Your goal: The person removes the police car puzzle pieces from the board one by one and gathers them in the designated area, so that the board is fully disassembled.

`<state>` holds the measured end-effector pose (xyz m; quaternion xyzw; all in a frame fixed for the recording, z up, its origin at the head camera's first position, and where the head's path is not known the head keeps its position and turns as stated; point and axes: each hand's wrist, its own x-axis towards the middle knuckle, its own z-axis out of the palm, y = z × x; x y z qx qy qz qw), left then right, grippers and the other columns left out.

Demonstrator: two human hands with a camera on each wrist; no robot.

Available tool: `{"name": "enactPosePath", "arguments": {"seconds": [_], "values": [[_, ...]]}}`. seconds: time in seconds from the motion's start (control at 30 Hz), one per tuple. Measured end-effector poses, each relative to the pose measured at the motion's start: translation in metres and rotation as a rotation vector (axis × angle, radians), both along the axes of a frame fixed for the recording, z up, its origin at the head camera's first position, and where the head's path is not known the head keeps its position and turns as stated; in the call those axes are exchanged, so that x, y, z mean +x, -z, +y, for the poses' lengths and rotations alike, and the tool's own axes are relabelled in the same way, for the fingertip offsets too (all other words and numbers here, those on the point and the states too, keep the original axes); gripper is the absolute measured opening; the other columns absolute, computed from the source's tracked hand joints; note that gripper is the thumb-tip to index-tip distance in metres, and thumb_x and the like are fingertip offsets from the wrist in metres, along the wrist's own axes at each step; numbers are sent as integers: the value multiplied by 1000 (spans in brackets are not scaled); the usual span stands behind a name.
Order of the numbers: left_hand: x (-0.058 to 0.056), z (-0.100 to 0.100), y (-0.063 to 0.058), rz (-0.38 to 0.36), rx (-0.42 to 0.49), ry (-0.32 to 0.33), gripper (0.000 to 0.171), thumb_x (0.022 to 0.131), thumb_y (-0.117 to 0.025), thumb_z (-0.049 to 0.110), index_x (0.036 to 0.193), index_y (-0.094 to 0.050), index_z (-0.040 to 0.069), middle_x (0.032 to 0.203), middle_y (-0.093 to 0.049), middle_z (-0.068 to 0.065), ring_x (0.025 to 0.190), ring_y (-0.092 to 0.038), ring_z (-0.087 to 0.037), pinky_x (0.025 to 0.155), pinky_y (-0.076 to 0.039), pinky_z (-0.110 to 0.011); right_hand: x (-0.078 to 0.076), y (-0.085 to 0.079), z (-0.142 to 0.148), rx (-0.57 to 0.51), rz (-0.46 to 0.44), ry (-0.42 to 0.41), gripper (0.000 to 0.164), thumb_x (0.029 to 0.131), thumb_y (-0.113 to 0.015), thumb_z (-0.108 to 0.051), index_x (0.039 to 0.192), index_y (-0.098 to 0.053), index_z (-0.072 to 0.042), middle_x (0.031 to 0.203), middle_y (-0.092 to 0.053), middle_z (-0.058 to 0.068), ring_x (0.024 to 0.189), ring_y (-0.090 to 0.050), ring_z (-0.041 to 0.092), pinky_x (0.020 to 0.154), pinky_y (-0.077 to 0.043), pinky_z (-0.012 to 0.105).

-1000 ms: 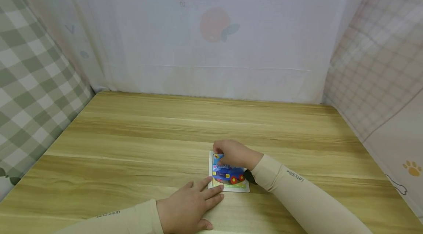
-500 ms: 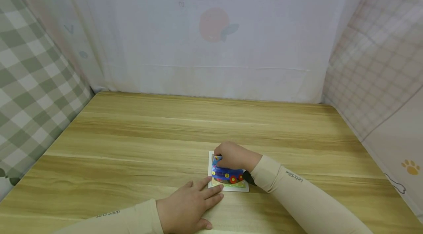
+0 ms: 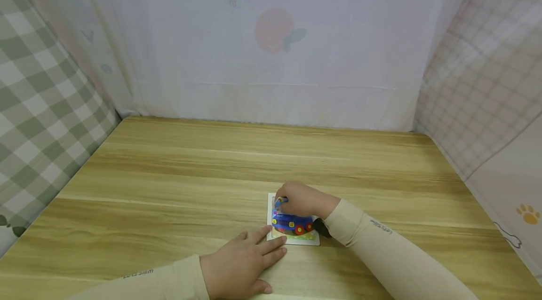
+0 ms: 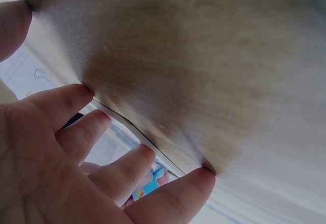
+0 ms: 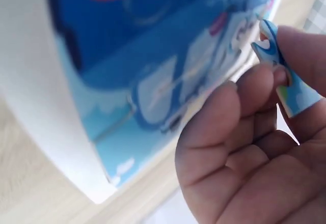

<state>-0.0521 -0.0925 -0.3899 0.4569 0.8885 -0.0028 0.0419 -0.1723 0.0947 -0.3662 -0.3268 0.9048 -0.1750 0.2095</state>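
Note:
A small jigsaw puzzle (image 3: 292,221) with a blue vehicle picture lies in a white-rimmed tray on the table. My right hand (image 3: 302,200) is over its far part and pinches a jigsaw piece (image 5: 300,95) between thumb and fingers. In the right wrist view that light-blue piece is tilted up, apart from the picture. My left hand (image 3: 241,264) lies flat, fingers spread and straight, with some fingertips on the tray's near left corner. From the left wrist, the fingers (image 4: 125,173) touch the table and the tray edge. The right hand hides the puzzle's far right part.
The wood-grain table (image 3: 169,173) reaches back to a white printed cloth (image 3: 203,55). Checked green fabric (image 3: 38,116) hangs at the left, and a grid-patterned cloth (image 3: 487,79) hangs at the right. A dark object (image 3: 322,228) sits under the right wrist.
The piece in the right hand has tilted up from the puzzle's far left corner. That hand has barely shifted, and the left hand stays in place.

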Motion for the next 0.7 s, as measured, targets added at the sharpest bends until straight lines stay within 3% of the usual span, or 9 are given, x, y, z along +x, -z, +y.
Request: {"name": "enactPosePath", "arguments": {"seconds": [0.2,0.37,0.5,0.7], "values": [[-1,0,-1,-33,-14,-6,65,91,-54,57,146,-45,22,153,-36,5,138,-37,-29,85,-51,-50,-4,-4,7,-46,-24,61,9,91,-63,-6,97,-70,-6,84,-63,-2,71,-54,9,68,-49,28],[-1,1,-2,-53,-23,-8,65,91,-53,58,146,-45,23,153,-36,5,138,-36,-29,86,-50,-51,-4,-7,16,-88,-24,128,5,89,-66,-6,90,-66,-10,81,-59,-3,72,-51,12,67,-45,28],[-1,1,-2,-54,-24,-12,65,91,-53,58,146,-45,23,153,-36,6,138,-36,-29,86,-50,-51,-4,-9,25,-122,-13,154,10,87,-69,-6,84,-61,-11,77,-54,-2,71,-48,13,64,-42,28],[2,-1,-2,-37,-17,-26,66,90,-56,57,146,-45,24,153,-36,6,138,-37,-29,86,-51,-50,-5,-14,36,-144,8,177,5,89,-66,-6,86,-65,-10,80,-59,-3,73,-50,13,68,-45,29]]}}
